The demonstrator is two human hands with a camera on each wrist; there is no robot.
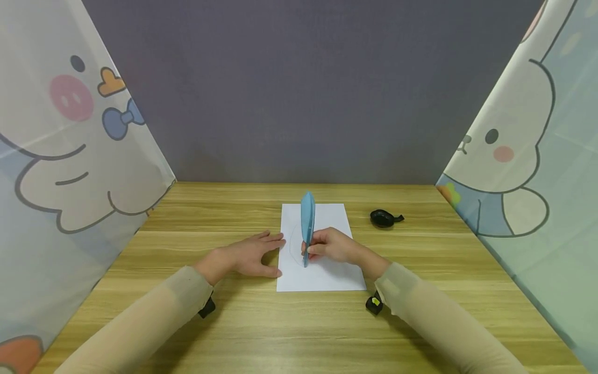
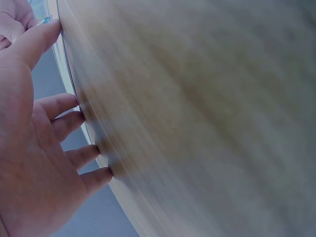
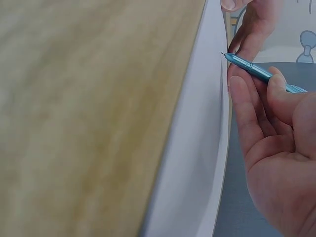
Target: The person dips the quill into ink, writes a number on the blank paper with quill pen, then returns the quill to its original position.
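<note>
A sheet of white paper [image 1: 331, 278] lies on the wooden table, with a thin curved line [image 1: 290, 244] drawn on its left part. Above it my right hand [image 1: 333, 244] pinches a blue pen [image 1: 307, 218] that has a broad, feather-shaped top. The right wrist view shows the pen's metallic blue barrel [image 3: 252, 67] between thumb and fingers, its tip right at the paper. My left hand [image 1: 249, 255] rests palm down at the paper's left edge, fingers spread and fairly straight. In the left wrist view, the left fingertips [image 2: 101, 177] touch down along the surface.
A small rounded black object [image 1: 382, 218] with a short tail lies on the table right of the paper. A grey panel [image 1: 303, 104] stands at the back. Cartoon-printed cloths hang at the left [image 1: 56, 130] and right [image 1: 514, 130].
</note>
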